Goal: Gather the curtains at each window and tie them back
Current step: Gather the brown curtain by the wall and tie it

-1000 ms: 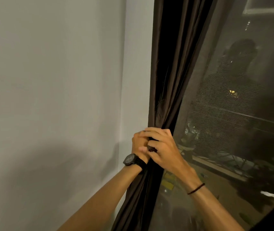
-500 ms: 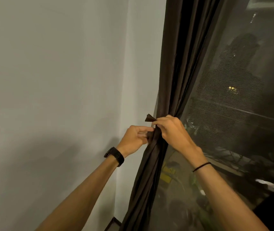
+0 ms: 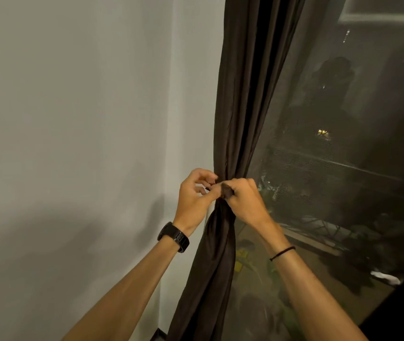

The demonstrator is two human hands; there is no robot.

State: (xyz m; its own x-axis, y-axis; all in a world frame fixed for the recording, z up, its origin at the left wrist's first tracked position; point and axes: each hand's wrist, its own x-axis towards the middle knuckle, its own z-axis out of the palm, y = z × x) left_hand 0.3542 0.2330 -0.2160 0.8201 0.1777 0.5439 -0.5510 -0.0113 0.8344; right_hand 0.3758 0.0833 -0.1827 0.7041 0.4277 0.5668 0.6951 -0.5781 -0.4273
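Where wall point(image 3: 73, 119) meets window point(image 3: 343, 168), curtain point(image 3: 245, 94) bunched

One dark curtain point(image 3: 242, 99), two hands, left point(image 3: 194, 198) and right point(image 3: 245, 200), one wristwatch point(image 3: 174, 237), one thin black wristband point(image 3: 282, 253), one window point(image 3: 343, 156).

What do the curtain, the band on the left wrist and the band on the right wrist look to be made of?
Curtain: dark brown woven cloth, matte with faint sheen; it hangs in soft folds. Watch on the left wrist: black, glossy segmented strap, perhaps plastic or coated metal. Band on the right wrist: thin black cord or elastic, probably textile.
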